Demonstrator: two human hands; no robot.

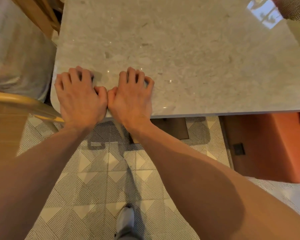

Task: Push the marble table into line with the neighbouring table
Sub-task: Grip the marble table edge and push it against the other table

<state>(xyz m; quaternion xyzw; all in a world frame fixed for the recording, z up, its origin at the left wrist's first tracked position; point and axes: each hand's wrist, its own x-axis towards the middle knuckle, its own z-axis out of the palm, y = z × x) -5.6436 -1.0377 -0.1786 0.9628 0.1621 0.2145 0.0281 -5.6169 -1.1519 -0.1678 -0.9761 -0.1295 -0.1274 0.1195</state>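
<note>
Wooden chair at far left, beside table corner; left hand on near edge of marble table, fingers curled, tips pressing top, grasping nothing; right hand just beside it, thumbs touching, same clawed press; orange seat under right end; neighbouring table not identifiable in view. Step, judged: push in hand, 2 palms braced at edge. Next move calls for steady forward shove, feet planted on tiled floor; alignment cannot be judged.
</note>
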